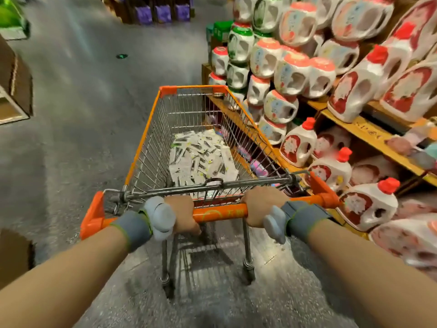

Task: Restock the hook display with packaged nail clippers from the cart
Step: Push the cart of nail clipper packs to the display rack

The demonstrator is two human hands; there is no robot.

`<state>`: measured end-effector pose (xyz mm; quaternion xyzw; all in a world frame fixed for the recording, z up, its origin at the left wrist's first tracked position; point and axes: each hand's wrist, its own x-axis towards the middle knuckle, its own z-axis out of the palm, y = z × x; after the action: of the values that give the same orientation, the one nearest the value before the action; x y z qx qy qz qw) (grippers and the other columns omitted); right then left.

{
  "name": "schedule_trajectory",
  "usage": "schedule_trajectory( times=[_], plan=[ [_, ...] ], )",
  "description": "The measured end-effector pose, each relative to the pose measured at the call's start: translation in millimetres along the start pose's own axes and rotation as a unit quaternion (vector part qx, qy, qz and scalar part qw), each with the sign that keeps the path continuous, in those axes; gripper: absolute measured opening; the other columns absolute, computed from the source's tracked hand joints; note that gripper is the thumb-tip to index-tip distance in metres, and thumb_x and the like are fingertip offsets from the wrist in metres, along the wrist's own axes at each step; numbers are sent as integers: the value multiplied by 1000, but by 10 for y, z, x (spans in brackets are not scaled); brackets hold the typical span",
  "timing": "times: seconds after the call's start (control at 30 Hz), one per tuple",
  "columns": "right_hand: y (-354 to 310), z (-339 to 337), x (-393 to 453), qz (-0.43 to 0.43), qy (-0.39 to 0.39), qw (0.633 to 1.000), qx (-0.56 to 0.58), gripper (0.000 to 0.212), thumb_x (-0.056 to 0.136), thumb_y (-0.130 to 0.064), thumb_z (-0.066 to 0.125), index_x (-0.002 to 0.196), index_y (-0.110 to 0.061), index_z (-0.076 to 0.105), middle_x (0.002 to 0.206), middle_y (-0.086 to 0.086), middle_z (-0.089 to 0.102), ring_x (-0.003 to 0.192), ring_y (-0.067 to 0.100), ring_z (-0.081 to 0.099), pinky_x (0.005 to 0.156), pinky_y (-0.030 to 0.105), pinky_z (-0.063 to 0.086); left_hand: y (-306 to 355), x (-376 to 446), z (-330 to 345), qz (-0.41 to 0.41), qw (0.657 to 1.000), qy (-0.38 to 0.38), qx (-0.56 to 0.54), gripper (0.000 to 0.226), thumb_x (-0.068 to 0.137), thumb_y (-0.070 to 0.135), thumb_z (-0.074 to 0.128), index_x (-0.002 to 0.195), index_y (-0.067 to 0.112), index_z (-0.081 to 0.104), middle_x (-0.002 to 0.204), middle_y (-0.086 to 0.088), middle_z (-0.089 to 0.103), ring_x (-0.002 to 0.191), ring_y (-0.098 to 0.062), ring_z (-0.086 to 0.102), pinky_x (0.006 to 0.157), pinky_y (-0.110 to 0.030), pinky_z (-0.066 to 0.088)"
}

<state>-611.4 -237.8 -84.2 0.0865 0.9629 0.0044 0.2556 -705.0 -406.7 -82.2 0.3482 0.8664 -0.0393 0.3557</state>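
An orange-framed wire shopping cart point(142, 147) stands in front of me in a store aisle. A loose heap of white packaged nail clippers point(201, 157) lies on its floor. My left hand point(182, 215) grips the left part of the orange cart handle point(220, 213). Around the right part of that handle, my right hand point(259, 207) is closed. Both wrists wear grey bands. No hook display is in view.
Shelves stacked with white detergent jugs point(295, 72) with red and pink caps run close along the cart's right side. Grey floor point(78, 114) stretches to the left and ahead. Cardboard boxes point(14, 86) sit at the far left; purple packs point(163, 13) stand at the aisle's end.
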Motion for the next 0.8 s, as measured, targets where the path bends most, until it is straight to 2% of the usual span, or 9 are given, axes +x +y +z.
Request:
schedule_trajectory(
  times=[0.17,0.3,0.4,0.47,0.57,0.67,0.8],
  plan=[
    [16,-500,1156,-20,5,1000,-10,11,78,-23,57,79,-16,66,64,1,53,48,15,41,45,21,35,-593,655,-633,-30,999,15,-32,27,82,40,65,83,18,51,80,1,51,71,-16,48,57,-20,35],
    [-32,-936,1810,-30,13,999,-23,9,76,-20,58,78,-13,63,71,4,60,55,18,50,50,23,42,-1018,1059,-1058,-28,998,12,-63,29,81,42,67,82,16,54,82,-1,55,74,-17,52,68,-26,43],
    [-164,-1399,2585,-48,-2,998,-37,4,76,-21,57,75,-17,57,77,7,64,69,23,62,58,26,44,-1551,1481,-1520,-38,996,5,-76,31,86,38,63,74,14,47,75,-1,47,65,-15,45,61,-24,36],
    [-220,-1598,2858,-57,-9,997,-51,7,76,-23,57,74,-17,57,73,6,60,63,22,56,55,24,41,-1746,1650,-1679,-42,996,18,-77,35,87,35,62,67,16,40,68,0,40,58,-12,38,54,-22,31],
    [-374,-1963,3453,-69,-1,995,-74,14,75,-24,59,82,-13,65,71,2,56,58,19,48,52,24,40,-2182,1967,-2001,-63,993,28,-96,41,87,35,63,63,18,35,65,0,37,53,-10,31,51,-23,26],
    [-560,-2332,4032,-84,1,993,-84,11,75,-22,59,80,-14,64,68,2,54,55,17,48,56,26,46,-2605,2214,-2380,-71,992,26,-97,39,87,39,63,66,15,39,64,2,38,52,-10,31,51,-23,25],
    [-808,-2762,4863,-108,-6,990,-95,12,72,-21,61,80,-13,65,64,2,49,52,16,43,56,24,42,-3209,2536,-2826,-93,989,40,-107,37,85,44,64,88,11,48,67,2,40,55,-9,34,52,-22,27]
  ],
)
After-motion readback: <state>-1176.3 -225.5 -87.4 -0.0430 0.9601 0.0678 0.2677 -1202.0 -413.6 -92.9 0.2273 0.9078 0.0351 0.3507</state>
